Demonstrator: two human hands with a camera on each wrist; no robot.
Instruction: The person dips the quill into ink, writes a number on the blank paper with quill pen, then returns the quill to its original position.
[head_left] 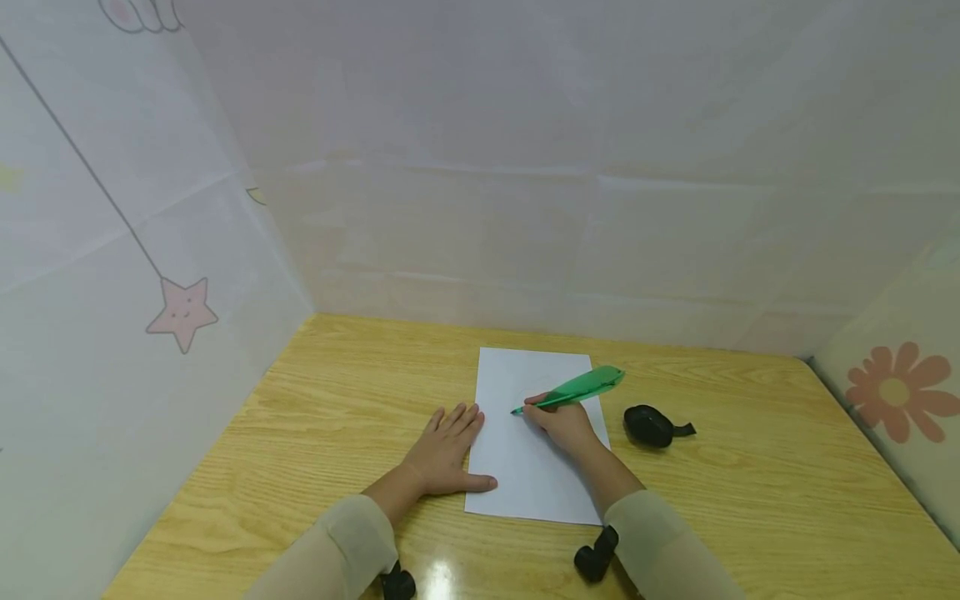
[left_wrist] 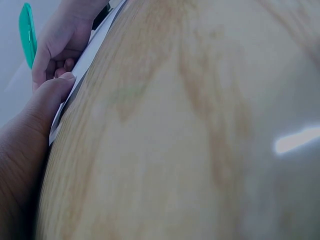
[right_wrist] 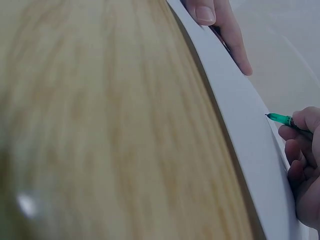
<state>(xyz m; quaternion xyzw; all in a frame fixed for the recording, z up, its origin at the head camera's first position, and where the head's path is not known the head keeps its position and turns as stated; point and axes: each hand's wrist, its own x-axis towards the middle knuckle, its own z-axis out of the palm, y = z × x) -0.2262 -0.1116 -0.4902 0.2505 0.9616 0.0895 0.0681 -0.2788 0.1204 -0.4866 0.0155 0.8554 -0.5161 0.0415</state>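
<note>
A sheet of white paper (head_left: 525,483) lies on the wooden table. My right hand (head_left: 566,427) pinches a green feather pen (head_left: 585,385) near its tip, over the middle of the sheet. In the right wrist view the dark point of the pen (right_wrist: 279,118) shows just beyond the fingertips; whether it touches the paper cannot be told. With fingers spread, my left hand (head_left: 444,457) lies flat at the paper's left edge, its thumb on the sheet. The left wrist view shows that thumb (left_wrist: 62,85) on the paper's edge.
A black rounded object with a short tab (head_left: 649,427) sits on the table right of the paper. The wooden table (head_left: 315,417) meets pale fabric walls (head_left: 480,242) at the back and sides. Black wrist devices (head_left: 596,557) show under both sleeves.
</note>
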